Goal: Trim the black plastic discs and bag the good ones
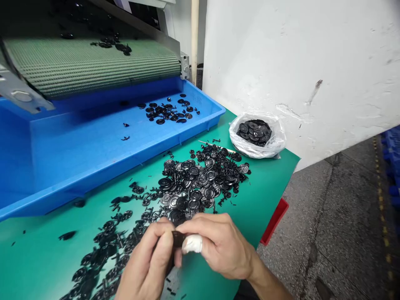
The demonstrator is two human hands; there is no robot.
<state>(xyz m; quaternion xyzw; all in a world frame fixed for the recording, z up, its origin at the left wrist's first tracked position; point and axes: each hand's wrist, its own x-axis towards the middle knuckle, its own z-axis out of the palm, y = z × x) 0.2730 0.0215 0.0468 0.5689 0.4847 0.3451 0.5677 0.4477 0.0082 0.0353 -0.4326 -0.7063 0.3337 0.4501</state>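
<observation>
Left hand (150, 258) and right hand (220, 241) pinch a black plastic part (178, 238)
It hovers just nearside of heaped black discs (211, 175); the green tabletop (265, 173) runs rightward to its edge above speckled floor (312, 221), beside a white wall (265, 54).

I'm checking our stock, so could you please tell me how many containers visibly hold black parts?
2: the blue tray under the conveyor belt, and the plastic bag by the white wall. The inside of the red bin is hidden.

Black piece (178, 239) between the fingers (164, 246)
</observation>
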